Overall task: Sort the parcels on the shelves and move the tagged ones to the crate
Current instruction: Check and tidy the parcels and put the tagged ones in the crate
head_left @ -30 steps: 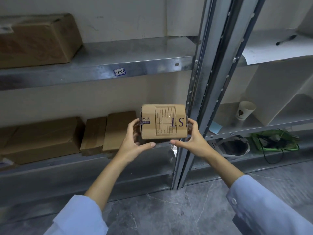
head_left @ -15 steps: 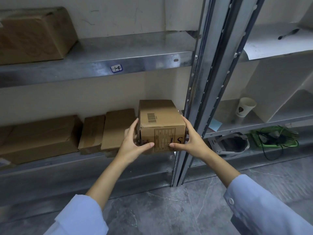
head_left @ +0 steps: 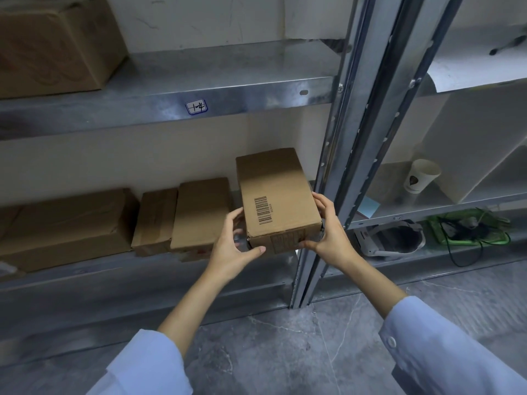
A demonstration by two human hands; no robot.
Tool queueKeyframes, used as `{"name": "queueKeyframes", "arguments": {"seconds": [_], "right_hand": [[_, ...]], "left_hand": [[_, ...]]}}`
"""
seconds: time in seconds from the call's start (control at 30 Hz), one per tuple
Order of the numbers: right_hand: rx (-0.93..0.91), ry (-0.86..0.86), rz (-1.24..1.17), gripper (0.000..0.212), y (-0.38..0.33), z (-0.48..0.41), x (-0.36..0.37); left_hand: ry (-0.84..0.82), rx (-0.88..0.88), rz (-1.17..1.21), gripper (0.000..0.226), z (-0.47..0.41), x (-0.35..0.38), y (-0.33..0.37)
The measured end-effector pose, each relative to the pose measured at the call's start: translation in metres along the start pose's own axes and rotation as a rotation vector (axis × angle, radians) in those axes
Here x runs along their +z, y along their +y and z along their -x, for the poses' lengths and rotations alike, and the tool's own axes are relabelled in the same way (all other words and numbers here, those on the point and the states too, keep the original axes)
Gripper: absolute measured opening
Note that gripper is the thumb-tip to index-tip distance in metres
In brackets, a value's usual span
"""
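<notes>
A small brown cardboard parcel (head_left: 276, 195) with a printed barcode on its top face lies flat at the right end of the lower shelf (head_left: 142, 269), beside the metal upright. My left hand (head_left: 233, 246) grips its near left corner, thumb on the front face. On the near right corner my right hand (head_left: 328, 232) holds it, fingers along the side. Two more small parcels (head_left: 199, 215) stand just to its left. No crate is in view.
A large box (head_left: 62, 226) sits at the lower shelf's left, another large box (head_left: 54, 44) on the upper shelf (head_left: 228, 89). Right of the steel upright (head_left: 353, 138) are a paper cup (head_left: 420, 175), a white headset (head_left: 390, 238) and a green tray (head_left: 467, 229) with cables.
The parcel was held up with its printed face toward me; it has tipped back and gone down flat into the shelf, barcode face up. Both hands moved forward with it.
</notes>
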State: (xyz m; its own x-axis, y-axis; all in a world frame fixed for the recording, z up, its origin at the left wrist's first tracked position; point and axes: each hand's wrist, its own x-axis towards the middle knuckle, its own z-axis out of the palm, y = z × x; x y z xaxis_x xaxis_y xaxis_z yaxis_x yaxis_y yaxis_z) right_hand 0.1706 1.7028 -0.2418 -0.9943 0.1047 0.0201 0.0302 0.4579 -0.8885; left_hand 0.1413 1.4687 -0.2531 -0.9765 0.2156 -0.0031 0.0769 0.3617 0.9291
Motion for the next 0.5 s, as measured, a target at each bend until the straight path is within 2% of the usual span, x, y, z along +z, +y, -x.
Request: {"name": "queueKeyframes", "arguments": {"seconds": [0.23,0.5], "right_hand": [[0.082,-0.067,-0.045,0.109,0.018,-0.009,0.011],[0.115,-0.018,0.008,0.108,0.038,-0.028,0.026]], "left_hand": [[0.018,-0.038,-0.122,0.087,-0.010,0.003,-0.008],[0.045,-0.060,-0.163,0.084,-0.029,0.011,-0.022]]}}
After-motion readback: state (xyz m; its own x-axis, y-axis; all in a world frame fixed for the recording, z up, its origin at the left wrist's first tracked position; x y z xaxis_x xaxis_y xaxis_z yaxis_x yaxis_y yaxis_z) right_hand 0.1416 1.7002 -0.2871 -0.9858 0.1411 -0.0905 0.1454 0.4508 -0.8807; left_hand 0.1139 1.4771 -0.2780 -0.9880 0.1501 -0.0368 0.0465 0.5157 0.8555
